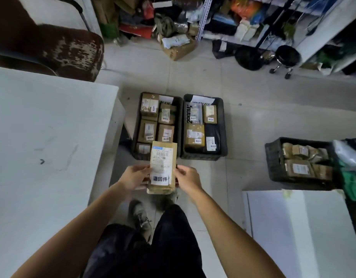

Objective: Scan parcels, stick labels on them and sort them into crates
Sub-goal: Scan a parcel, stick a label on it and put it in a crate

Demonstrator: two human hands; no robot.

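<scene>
**A:** Far left, what borders the working space?

**B:** A white table (42,137) fills the left side, with a worn dark chair (52,47) behind it. Its corner stands close beside the left crate (136,137), so the way down to the crates runs between this table and the white surface (303,227) at near right.

**A:** How is the parcel held, and why so?

**B:** The left hand (136,176) grips the left edge of the brown parcel (163,167), fingers curled behind and thumb on the face; the right hand (188,178) pinches the right edge likewise. The parcel sits upright in mid-air, near the person, above the near end of the left crate. Its face is turned upward, presumably so the shipping label and the white sticker (160,179) low on it stay readable before sorting.

**A:** Which crate suits it?

**B:** The left crate holds brown boxes packed close, each with a small sticker; the middle crate (224,127), touching it on the right, holds boxes and a dark bag. The stickers' print there is too small to compare.

**A:** And further right?

**B:** A third crate (273,159), well apart, carries parcels that appear unsorted. Far shelves (253,21) and a stool (287,57) lie beyond, clear of the path.
</scene>
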